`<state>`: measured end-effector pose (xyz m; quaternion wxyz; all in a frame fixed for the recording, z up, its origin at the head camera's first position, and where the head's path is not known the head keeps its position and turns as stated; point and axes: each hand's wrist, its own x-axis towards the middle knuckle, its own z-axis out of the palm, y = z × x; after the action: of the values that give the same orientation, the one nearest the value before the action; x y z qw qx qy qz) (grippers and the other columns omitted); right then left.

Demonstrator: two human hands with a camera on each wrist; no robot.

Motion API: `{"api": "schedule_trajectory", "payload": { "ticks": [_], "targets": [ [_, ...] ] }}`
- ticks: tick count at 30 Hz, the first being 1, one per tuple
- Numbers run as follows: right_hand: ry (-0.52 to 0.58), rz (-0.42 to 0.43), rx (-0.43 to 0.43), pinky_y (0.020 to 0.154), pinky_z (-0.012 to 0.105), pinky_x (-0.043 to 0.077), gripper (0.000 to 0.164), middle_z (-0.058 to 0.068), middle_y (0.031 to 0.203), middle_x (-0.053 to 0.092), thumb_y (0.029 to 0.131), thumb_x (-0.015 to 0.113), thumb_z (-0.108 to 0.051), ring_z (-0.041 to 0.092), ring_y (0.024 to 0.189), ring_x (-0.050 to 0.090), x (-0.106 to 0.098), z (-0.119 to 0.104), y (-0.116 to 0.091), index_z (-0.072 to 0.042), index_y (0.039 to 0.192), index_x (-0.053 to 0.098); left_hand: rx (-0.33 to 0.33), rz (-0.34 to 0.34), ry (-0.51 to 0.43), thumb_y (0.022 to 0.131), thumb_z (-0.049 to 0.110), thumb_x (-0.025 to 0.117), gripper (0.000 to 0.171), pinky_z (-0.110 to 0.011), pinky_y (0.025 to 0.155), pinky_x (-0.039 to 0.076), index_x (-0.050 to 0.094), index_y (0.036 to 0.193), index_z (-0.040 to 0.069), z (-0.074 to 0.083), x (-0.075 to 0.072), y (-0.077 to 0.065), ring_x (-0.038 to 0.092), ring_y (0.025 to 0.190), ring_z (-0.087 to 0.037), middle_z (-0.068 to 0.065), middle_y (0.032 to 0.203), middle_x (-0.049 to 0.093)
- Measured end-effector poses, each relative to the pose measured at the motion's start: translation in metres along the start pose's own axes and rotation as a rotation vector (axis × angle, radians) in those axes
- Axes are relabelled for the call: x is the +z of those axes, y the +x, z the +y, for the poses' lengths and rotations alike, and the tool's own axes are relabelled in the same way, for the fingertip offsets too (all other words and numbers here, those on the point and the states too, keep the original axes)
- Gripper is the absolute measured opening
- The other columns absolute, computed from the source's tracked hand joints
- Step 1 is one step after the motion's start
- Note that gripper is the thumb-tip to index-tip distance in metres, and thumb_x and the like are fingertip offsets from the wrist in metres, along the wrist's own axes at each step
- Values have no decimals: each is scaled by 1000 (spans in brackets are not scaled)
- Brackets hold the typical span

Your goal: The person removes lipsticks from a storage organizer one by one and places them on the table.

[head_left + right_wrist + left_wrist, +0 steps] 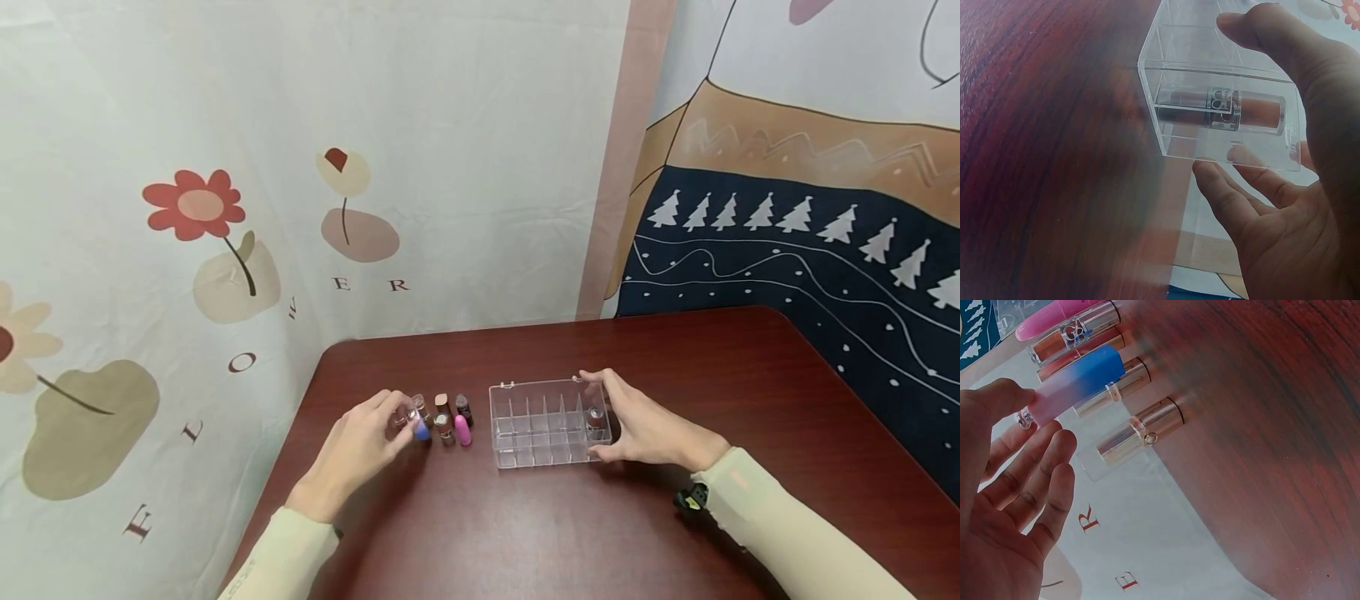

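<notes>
My left hand (360,437) pinches a lipstick tube (1079,381), blue fading to pale pink, between thumb and fingers. In the left wrist view it is tilted over the others, so whether it touches the table is unclear. Beside it stand a bright pink tube (462,430), a clear-capped lipstick with a shiny base (1163,422) and several more lipsticks (442,404). With thumb and fingers spread across its right end, my right hand (648,425) holds a clear divided box (517,457). One clear-and-brown lipstick (1260,114) stands in a compartment at that end.
The dark red-brown table (525,533) carries everything, with its far edge against a printed cloth (480,167). A navy cloth with white trees (750,250) hangs along the right side. Hinge tabs (507,385) stick up from the box's far rim.
</notes>
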<state>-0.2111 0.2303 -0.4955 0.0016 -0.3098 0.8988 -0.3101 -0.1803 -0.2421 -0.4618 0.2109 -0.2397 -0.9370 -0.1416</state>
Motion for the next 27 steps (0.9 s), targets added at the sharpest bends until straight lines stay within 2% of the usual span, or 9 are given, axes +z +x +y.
{"api": "schedule_trajectory", "payload": {
  "ticks": [7, 13, 19, 23, 27],
  "targets": [
    [-12, 13, -8, 112, 51, 65, 110, 10, 150, 65, 83, 107, -22, 22, 132, 72, 0, -1, 0, -11, 169, 39, -1, -54, 6, 95, 16, 96, 26, -24, 60, 48, 72, 104, 16, -2, 5, -2, 53, 70, -3, 1, 88, 66],
    [-13, 10, 1, 107, 43, 66, 110, 12, 150, 65, 83, 107, -22, 19, 127, 71, -1, -3, -1, -11, 169, 39, -5, -82, 12, 94, 16, 98, 28, -25, 61, 52, 72, 104, 16, -4, 7, -3, 59, 72, -4, 0, 90, 69],
    [-8, 2, 12, 110, 48, 66, 111, 12, 150, 64, 83, 107, -24, 22, 131, 71, -1, -3, -2, -11, 170, 38, -14, -108, 7, 95, 16, 98, 27, -27, 64, 56, 75, 109, 16, -4, 7, -2, 64, 74, -6, -1, 93, 73],
    [3, -6, 18, 113, 53, 64, 112, 13, 151, 63, 84, 107, -24, 25, 135, 71, -2, -4, -2, -11, 171, 37, -8, -109, 19, 96, 17, 97, 26, -27, 64, 55, 74, 109, 14, -5, 7, -2, 62, 73, -6, -3, 91, 71],
    [5, -4, 14, 110, 48, 66, 110, 14, 156, 62, 84, 106, -23, 21, 129, 72, -2, -4, 0, -11, 170, 38, -8, -102, 36, 96, 18, 97, 27, -28, 63, 53, 74, 108, 14, -5, 6, -3, 59, 71, -6, -3, 90, 69]
  ]
}}
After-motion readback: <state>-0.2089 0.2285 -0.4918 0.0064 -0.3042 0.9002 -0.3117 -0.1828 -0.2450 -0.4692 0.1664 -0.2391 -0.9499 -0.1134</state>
